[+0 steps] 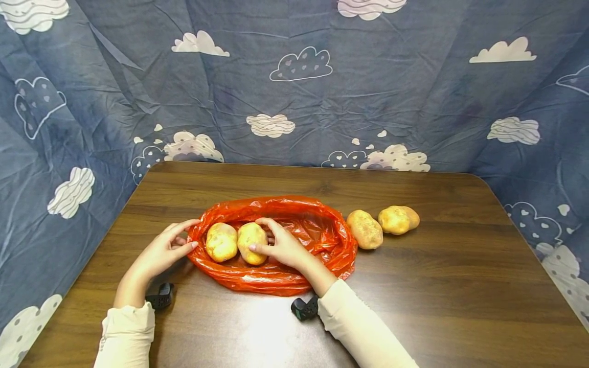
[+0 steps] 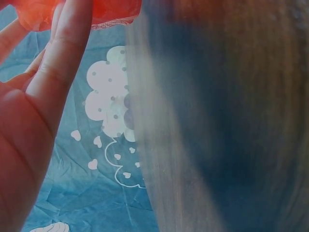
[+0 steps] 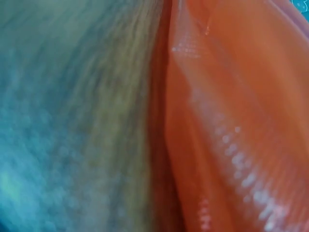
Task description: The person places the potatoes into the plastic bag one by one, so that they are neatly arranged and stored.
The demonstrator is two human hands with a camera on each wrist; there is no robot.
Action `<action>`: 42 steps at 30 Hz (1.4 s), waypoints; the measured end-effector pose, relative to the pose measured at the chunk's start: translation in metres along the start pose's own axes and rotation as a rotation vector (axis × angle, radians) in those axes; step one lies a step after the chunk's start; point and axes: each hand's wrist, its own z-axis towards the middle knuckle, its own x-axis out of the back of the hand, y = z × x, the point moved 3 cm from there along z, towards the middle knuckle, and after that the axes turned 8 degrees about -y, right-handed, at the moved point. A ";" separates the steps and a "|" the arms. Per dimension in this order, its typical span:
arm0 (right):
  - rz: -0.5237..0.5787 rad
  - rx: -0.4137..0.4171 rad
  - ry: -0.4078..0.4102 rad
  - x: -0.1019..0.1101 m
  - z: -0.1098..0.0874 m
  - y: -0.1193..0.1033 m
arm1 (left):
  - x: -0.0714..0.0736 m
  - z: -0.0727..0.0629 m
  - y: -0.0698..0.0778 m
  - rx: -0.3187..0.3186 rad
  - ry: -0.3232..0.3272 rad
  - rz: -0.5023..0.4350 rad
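A red plastic bag (image 1: 276, 286) lies spread on the table with its mouth wide and its rim rolled outward. Inside, at its left end, sits one potato (image 1: 221, 242). Right beside that is a second potato (image 1: 252, 244), which my right hand (image 1: 282, 245) holds between thumb and fingers, low in the bag. My left hand (image 1: 161, 253) pinches the bag's left rim with thumb and fingers. In the left wrist view, the left fingers (image 2: 60, 72) reach up to the red plastic. Only the bag's side (image 3: 231, 121) and the table show in the right wrist view; the right hand is hidden there.
Right of the bag, a potato (image 1: 365, 230) lies against its rim. Farther right is another potato (image 1: 393, 220), with a browner one (image 1: 411, 217) seemingly partly behind it. Black wrist devices show by both sleeves. A cloud-patterned blue cloth (image 1: 303, 102) hangs behind the wooden table (image 1: 460, 286).
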 end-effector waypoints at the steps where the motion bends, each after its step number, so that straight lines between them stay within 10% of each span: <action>1: -0.007 0.001 0.001 0.000 -0.001 -0.001 | 0.000 0.000 0.003 0.003 0.000 -0.001; 7: -0.006 0.031 0.022 0.001 -0.003 -0.004 | 0.000 -0.001 0.004 0.008 -0.004 -0.019; 14: -0.043 0.108 0.055 0.005 -0.002 0.007 | -0.005 0.002 -0.037 0.019 -0.016 -0.032; 42: -0.329 0.298 0.264 0.065 -0.046 -0.007 | -0.005 0.001 -0.037 0.017 -0.017 -0.038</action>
